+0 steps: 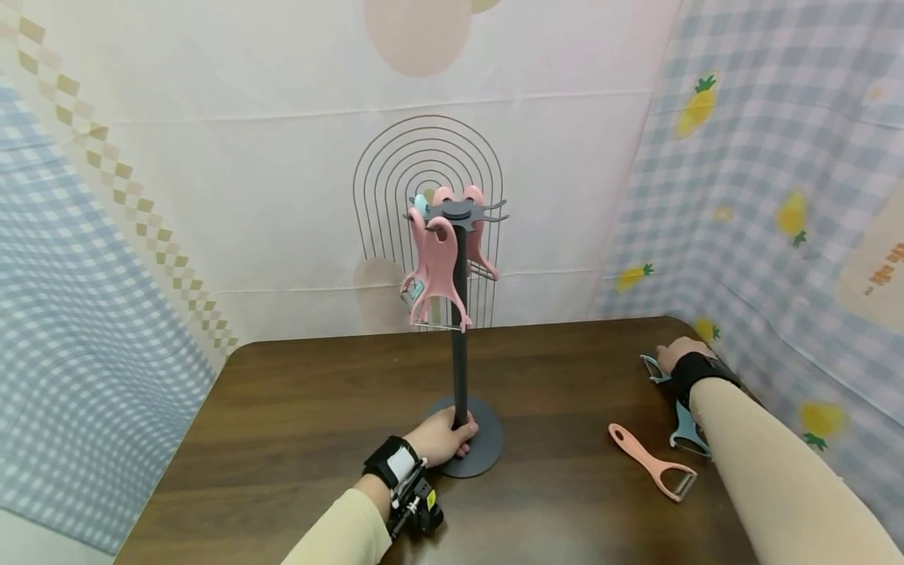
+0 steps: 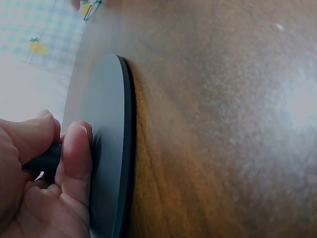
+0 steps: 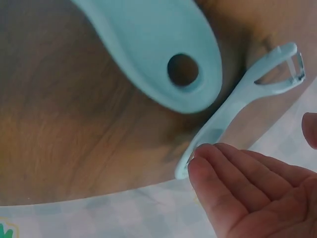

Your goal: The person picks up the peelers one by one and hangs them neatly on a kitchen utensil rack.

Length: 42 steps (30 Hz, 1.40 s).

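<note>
A dark grey stand (image 1: 460, 345) rises from a round base (image 1: 487, 439) near the middle of the table. Low on its pole, just above the base, my left hand (image 1: 441, 438) grips it; fingers and thumb wrap the pole in the left wrist view. Pink peelers (image 1: 439, 271) hang from the hooks at the top, with a light blue peeler (image 1: 421, 204) partly hidden behind them. At the table's far right, my right hand (image 3: 257, 188) has its fingertips at the handle end of a light blue peeler (image 3: 235, 99), thumb held apart.
A second light blue peeler (image 1: 685, 431) lies nearer, partly covered by my right forearm in the head view. Left of it lies a peach peeler (image 1: 639, 451). Checked cloth (image 1: 763, 235) hangs along the table's right edge, and a pale cloth (image 1: 282, 196) stands behind.
</note>
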{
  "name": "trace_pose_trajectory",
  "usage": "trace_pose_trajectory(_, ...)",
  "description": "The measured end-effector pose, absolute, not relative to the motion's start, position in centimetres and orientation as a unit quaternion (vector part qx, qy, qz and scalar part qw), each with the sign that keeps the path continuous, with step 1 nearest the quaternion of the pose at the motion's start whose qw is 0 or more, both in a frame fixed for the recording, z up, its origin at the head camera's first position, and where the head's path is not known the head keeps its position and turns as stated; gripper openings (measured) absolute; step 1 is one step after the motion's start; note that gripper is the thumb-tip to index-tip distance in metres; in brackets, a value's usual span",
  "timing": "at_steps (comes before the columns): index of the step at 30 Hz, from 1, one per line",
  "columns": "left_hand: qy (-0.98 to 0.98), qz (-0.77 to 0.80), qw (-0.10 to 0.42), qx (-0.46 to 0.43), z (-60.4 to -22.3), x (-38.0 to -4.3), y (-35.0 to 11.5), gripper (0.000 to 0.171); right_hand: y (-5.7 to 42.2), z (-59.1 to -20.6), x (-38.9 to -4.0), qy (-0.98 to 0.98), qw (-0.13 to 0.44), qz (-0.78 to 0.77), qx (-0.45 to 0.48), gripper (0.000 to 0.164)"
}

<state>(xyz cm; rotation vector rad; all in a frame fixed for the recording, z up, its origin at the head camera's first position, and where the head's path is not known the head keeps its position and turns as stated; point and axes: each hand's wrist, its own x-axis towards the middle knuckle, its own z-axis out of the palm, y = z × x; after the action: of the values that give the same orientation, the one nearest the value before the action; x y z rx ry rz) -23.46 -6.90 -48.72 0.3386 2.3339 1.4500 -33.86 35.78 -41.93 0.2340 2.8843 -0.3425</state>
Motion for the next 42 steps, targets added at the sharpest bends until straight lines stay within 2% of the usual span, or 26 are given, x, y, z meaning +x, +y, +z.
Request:
trace_pose_trajectory(8,0.827,0.517,0.184,0.124,-48.9,-23.5,-6.4,0.015,37.5,-44.7,-35.6,0.977,0.127,-0.143,0.090,0.050)
trace_pose_trajectory(14,0.824,0.521,0.184,0.125,-49.0,-23.5,-6.4,0.015,37.0,-44.7,-35.5,0.979,0.137,-0.131,0.074,0.045)
trace_pose_trajectory(22,0.821,0.526,0.187,0.120,-49.2,-23.6,-6.6,0.015,36.8,-46.0,-36.5,0.987,0.113,-0.112,-0.004,0.025)
trace_pose_trajectory(26,0.822,0.524,0.189,0.118,-49.0,-23.5,-6.8,0.015,36.3,-45.7,-36.5,0.990,0.092,-0.104,-0.023,0.023)
trace_pose_trajectory(31,0.826,0.519,0.187,0.117,-49.2,-23.7,-6.9,0.014,35.4,-44.9,-35.9,0.992,0.059,-0.113,0.017,0.026)
trace_pose_trajectory(38,0.828,0.516,0.185,0.116,-49.1,-23.7,-6.9,0.014,34.8,-44.7,-35.4,0.985,0.113,-0.123,0.041,0.015)
trace_pose_trajectory(42,0.826,0.520,0.182,0.119,-48.9,-23.5,-6.9,0.015,34.7,-45.0,-35.5,0.988,0.106,-0.112,0.034,0.016)
